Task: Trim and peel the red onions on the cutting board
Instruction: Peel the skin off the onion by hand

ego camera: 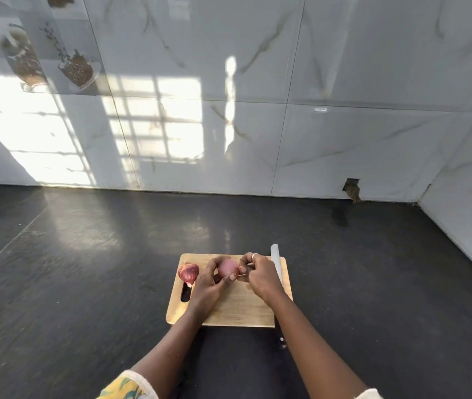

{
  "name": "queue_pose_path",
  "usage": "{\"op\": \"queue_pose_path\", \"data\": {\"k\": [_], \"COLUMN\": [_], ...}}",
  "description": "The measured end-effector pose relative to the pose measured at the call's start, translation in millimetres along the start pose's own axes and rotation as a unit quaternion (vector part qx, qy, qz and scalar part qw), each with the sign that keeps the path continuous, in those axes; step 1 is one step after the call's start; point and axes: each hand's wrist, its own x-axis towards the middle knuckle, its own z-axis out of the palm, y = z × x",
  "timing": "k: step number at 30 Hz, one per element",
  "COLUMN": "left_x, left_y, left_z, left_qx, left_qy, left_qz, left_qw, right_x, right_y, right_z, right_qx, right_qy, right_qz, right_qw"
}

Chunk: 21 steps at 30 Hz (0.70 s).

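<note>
Currently the left hand (pixel 210 282) grips the pale onion (pixel 228 268) while the right hand (pixel 259 273) pinches its end, so a sharp tug could slip towards the knife (pixel 276 264) just beside.

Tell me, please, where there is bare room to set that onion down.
The cutting board is bare near its front edge, between the forearms; so is the countertop left of it. Crowded farther back: unpeeled onion at the left edge, left hand, right hand, knife along the right edge.
</note>
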Motion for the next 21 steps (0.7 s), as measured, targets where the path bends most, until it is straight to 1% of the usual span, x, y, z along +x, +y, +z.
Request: {"op": "queue_pose_path", "data": {"k": [2,3,5,8,10,12,15,17,19,21], "left_x": [-0.5,-0.5,-0.6,0.2,0.7,0.5,1.4,2.6,3.9,5.1], "left_y": [0.2,0.3,0.8,0.7,1.2,0.6,-4.0,-2.5,0.3,3.5], "left_z": [1.1,1.3,0.9,-1.0,-1.1,-0.6,-0.6,-0.9,-0.8,-1.3], "left_qx": [0.002,0.000,-0.010,-0.056,-0.090,-0.113,-0.136,-0.164,-0.243,-0.296], "left_qy": [-0.005,-0.007,-0.006,0.001,-0.007,-0.016,-0.019,-0.015,-0.007,-0.003], "left_qz": [0.002,0.003,0.002,-0.013,-0.023,-0.034,-0.052,-0.057,-0.079,-0.088], "left_qw": [1.000,1.000,1.000,0.998,0.996,0.993,0.989,0.985,0.967,0.951], "right_x": [-0.4,0.0,1.5,2.3,1.5,0.8,-1.2,-1.8,-1.4,-1.7], "right_y": [-6.6,-8.3,-8.6,-2.9,2.2,3.6,-4.8,-13.1,-18.1,-18.7], "right_z": [-6.0,-7.7,-8.5,-4.2,-2.4,-3.2,-9.0,-13.4,-16.1,-18.0], "right_qx": [-0.065,-0.075,-0.046,0.039,0.051,0.035,-0.035,-0.113,-0.207,-0.305], "right_qy": [-0.024,-0.032,-0.040,-0.035,-0.040,-0.058,-0.082,-0.106,-0.142,-0.181], "right_qz": [-0.022,-0.027,-0.018,0.015,0.029,0.040,0.032,0.016,0.002,-0.011], "right_qw": [0.997,0.996,0.998,0.999,0.997,0.997,0.995,0.988,0.968,0.935]}}
